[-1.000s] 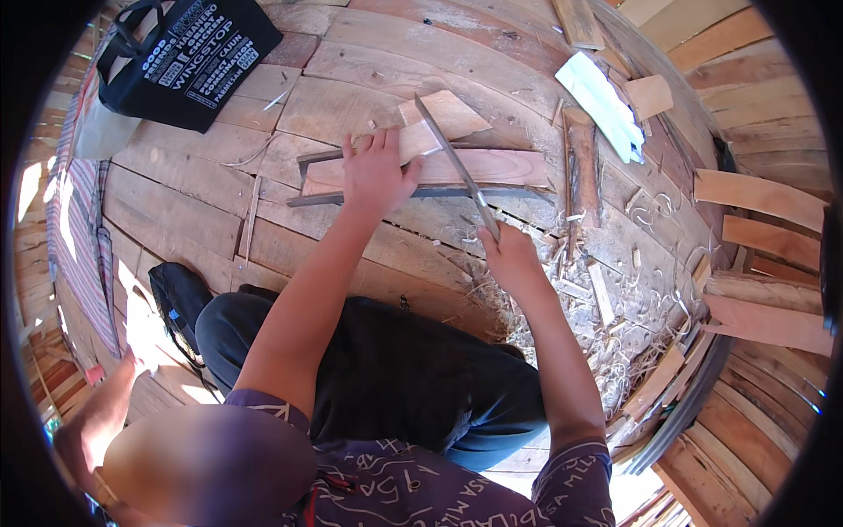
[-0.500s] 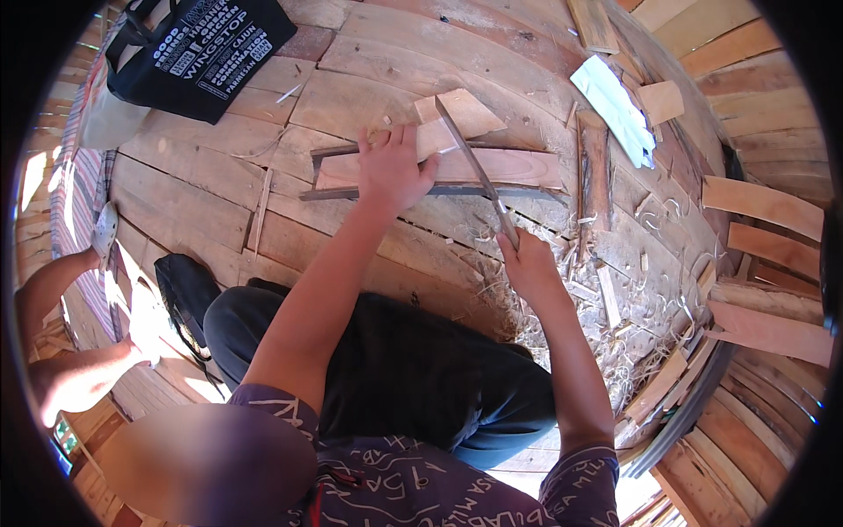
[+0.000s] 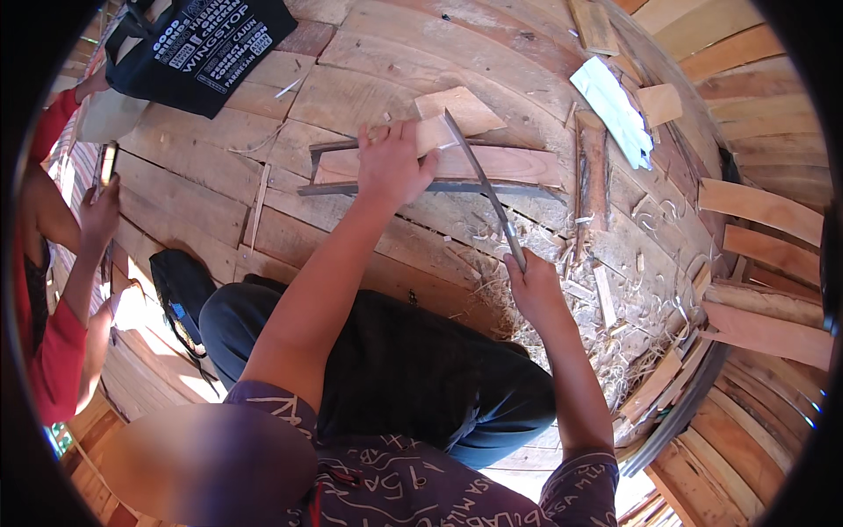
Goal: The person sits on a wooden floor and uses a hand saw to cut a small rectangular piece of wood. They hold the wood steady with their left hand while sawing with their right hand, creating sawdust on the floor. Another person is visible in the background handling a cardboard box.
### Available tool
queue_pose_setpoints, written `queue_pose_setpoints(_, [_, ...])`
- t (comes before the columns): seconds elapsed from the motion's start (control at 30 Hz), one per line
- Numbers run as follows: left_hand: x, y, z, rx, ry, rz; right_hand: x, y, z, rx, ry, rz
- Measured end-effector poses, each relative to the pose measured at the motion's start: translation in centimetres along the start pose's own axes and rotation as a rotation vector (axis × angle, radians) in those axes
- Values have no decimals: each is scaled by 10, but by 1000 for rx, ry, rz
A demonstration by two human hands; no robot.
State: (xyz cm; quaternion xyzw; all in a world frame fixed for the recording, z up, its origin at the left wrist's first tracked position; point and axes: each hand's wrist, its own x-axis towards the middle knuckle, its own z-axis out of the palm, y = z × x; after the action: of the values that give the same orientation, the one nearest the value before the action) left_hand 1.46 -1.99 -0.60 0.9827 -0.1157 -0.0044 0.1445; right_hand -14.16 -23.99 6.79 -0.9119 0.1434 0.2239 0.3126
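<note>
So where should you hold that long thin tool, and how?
Probably by its near end, coming from the near right side, as the right hand does. The long thin tool slants that way, its narrow far end beside the pale wood piece under the left hand, so its near end looks easiest to wrap fingers around.

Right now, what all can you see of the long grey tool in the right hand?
The long grey tool is narrow and nearly straight, apparently metal, with a brighter band near the right hand, which grips its near end. It slants away to the left over the pinkish plank, its far end beside the pale wood piece under the left hand; whether they touch, I cannot tell.
</note>
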Motion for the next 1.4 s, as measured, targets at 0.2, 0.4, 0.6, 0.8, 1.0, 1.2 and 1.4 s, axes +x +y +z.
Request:
queue_pose_setpoints(0.2, [-2,6,0,-30,22,-1,55,-17,14,-20,45,-95])
queue_pose_setpoints(0.4, [0,2,-2,-13,-18,-24,24,-12,5,7,-3,3])
queue_pose_setpoints(0.6, [-1,2,-2,-37,10,7,0,-4,-4,-18,15,-20])
queue_pose_setpoints(0.8, [0,4,-2,-73,17,-32,58,-10,14,-11,65,-104])
queue_pose_setpoints(1.0, [-3,0,-8,-52,-27,-31,2,0,0,-37,10,-44])
queue_pose_setpoints(1.2, [-4,-2,-6,-82,-14,-8,12,-2,4,-44,35,-59])
queue_pose_setpoints(1.4, [-1,6,-5,-66,-33,-10,56,-25,8,-37,38,-91])
